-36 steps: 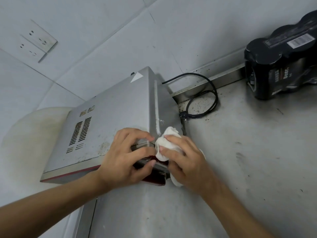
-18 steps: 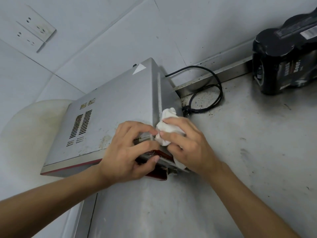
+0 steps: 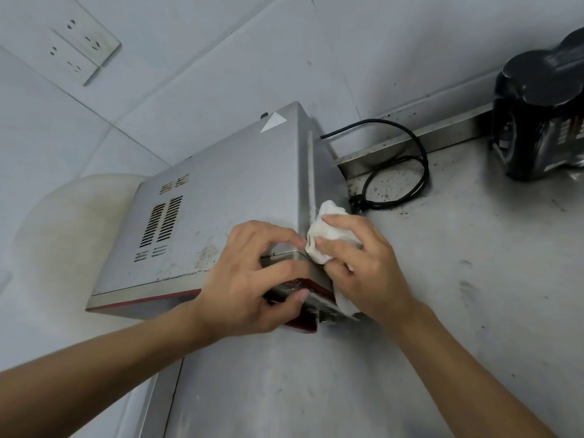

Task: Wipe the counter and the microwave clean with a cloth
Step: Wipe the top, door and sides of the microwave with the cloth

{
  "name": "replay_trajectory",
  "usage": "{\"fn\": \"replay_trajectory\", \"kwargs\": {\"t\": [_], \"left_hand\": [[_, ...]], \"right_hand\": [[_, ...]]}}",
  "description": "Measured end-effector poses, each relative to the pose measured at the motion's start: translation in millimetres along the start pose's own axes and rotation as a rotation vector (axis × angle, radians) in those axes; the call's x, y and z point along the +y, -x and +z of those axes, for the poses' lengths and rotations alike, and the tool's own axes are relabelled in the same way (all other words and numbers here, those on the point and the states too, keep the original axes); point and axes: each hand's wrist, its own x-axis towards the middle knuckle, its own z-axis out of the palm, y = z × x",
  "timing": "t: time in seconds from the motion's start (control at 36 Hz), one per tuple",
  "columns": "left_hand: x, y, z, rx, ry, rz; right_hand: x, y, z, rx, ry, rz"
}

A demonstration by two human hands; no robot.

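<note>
Steel counter (image 3: pixel 442 311), stained, carries the microwave (image 3: pixel 221 200) at its left end, against the tiled wall. Black wrapped pack of cans (image 3: pixel 543 115): right of the microwave, well apart, by the wall. Black cord (image 3: pixel 425 172): looped on the counter just right of the microwave's rear. Left hand (image 3: pixel 249 279): fingers curled over the microwave's front right corner, thumb on its front, gripping it. Right hand (image 3: pixel 369 267): just right of that corner, fingers curled round a white cloth (image 3: pixel 325 229), which is bunched and pressed against the microwave's right side.
</note>
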Motion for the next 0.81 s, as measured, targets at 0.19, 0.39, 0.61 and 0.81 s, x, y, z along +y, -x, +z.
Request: {"fn": "replay_trajectory", "kwargs": {"t": [0.19,0.39,0.61,0.81], "left_hand": [[-2.9,3.2,3.3,0.007,0.003,0.01],[-3.5,3.2,3.8,0.017,0.005,0.013],[-3.2,2.7,4.2,0.029,0.014,0.006],[-3.1,3.6,5.0,0.043,0.014,0.004]], "right_hand": [[40.4,72.5,-7.0,-0.277,-0.007,0.206],[3.2,45.5,-10.5,-0.136,-0.092,0.149],[-15.7,53.2,1.9,-0.02,-0.188,0.171],[5.7,75.8,-14.5,-0.22,-0.21,0.376]]}}
